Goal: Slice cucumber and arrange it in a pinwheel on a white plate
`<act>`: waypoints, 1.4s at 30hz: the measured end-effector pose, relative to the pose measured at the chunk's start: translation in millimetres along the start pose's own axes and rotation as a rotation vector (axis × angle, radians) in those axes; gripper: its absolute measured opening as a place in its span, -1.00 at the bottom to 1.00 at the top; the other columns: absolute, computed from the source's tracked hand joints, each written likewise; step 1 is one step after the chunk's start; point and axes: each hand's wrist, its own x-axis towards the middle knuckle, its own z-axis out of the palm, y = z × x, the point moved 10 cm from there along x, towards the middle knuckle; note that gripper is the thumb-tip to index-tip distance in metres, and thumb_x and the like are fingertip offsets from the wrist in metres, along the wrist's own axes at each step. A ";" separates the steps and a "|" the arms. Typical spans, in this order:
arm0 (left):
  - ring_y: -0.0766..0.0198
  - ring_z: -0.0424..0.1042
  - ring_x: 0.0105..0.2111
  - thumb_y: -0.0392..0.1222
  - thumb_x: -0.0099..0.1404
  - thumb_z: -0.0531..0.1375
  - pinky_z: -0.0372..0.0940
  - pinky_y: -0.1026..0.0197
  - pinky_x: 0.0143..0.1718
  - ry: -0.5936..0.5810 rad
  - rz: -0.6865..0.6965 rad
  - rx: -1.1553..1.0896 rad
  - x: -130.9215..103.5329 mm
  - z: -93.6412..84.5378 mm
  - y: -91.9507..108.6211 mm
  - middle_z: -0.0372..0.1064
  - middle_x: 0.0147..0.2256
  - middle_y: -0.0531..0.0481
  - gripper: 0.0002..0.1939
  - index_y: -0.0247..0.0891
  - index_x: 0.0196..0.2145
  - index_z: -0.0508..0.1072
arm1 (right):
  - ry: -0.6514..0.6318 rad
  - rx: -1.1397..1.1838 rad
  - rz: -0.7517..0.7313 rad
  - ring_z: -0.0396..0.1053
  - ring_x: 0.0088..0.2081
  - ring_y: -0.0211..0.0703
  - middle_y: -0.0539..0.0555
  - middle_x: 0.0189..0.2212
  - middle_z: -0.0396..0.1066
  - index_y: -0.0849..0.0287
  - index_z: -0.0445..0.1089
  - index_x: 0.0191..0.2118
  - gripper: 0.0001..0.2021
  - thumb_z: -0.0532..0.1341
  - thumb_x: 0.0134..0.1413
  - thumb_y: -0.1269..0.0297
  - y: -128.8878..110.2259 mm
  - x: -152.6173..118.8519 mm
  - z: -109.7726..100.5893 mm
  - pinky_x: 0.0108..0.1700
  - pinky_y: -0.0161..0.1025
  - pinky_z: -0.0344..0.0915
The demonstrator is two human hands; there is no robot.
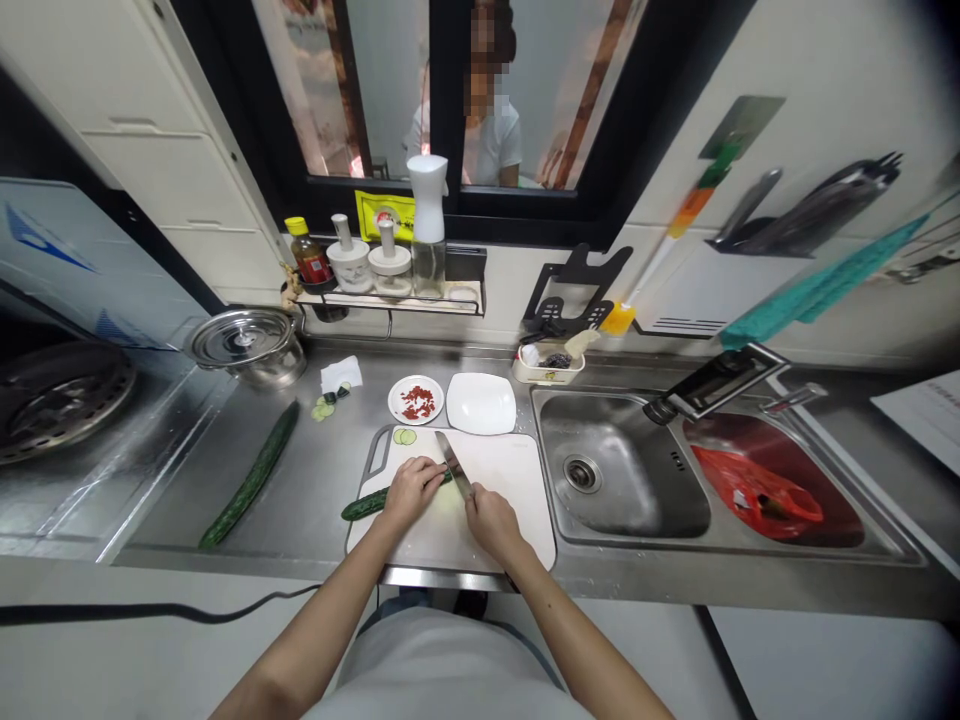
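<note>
On the white cutting board (517, 500) lies a green cucumber (365, 505), its right part under my left hand (411, 488), whose fingers press on it near the cut end. My right hand (491, 520) is closed around the handle of a knife (454, 465). The blade stands at the cucumber's right end and points up and to the left. Cucumber slices (405, 437) rest at the board's upper left. Behind the board are a plate of chopped red pieces (416, 400) and a plain white plate (481, 403). A whole cucumber (251, 475) lies at the left.
A double sink (622, 465) with a red bag (757, 495) is at the right. A lidded pot (247, 345) stands back left, near cucumber scraps (324, 408) and a tissue (341, 375). A spice rack (390, 298) hangs behind. A person's reflection (487, 140) shows in the window.
</note>
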 end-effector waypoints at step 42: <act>0.20 0.33 -0.21 -0.16 0.35 0.10 0.28 0.15 -0.15 -0.016 -0.011 -0.032 0.7 3.2 -1.6 0.42 -0.23 -0.04 -0.76 -0.10 -0.12 0.52 | -0.206 -0.017 0.045 0.42 -0.09 -0.02 0.29 -0.17 0.48 0.30 0.38 -0.03 -0.67 -0.04 0.19 0.47 10.5 -34.4 12.6 -0.17 -0.24 0.23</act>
